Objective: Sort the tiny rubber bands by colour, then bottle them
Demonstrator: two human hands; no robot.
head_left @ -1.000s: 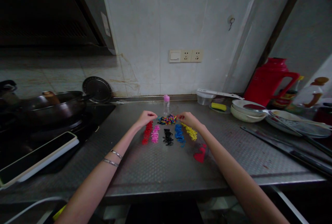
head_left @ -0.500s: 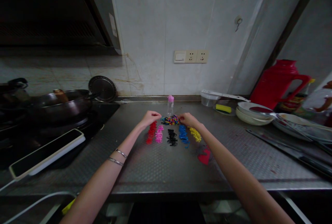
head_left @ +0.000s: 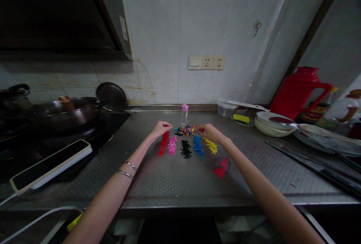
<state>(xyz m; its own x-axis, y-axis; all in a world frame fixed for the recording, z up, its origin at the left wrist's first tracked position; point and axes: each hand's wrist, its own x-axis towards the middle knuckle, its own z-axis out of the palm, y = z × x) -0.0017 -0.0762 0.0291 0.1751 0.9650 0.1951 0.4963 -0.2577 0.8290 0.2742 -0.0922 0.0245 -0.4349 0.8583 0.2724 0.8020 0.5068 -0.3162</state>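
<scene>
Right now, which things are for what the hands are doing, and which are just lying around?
Likely part of it: mixed-colour band pile, red bands, pink bands, black bands, blue bands, yellow bands.

Likely just lying around: phone, yellow sponge, red thermos flask, metal pan.

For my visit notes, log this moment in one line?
left hand: near red pile; right hand: near mixed pile; grips: unclear; bottle: upright beyond mixed pile

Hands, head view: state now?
Left hand: closed in a pinch; anything held can't be told.
Right hand: by the mixed pile; open or closed can't be told.
</scene>
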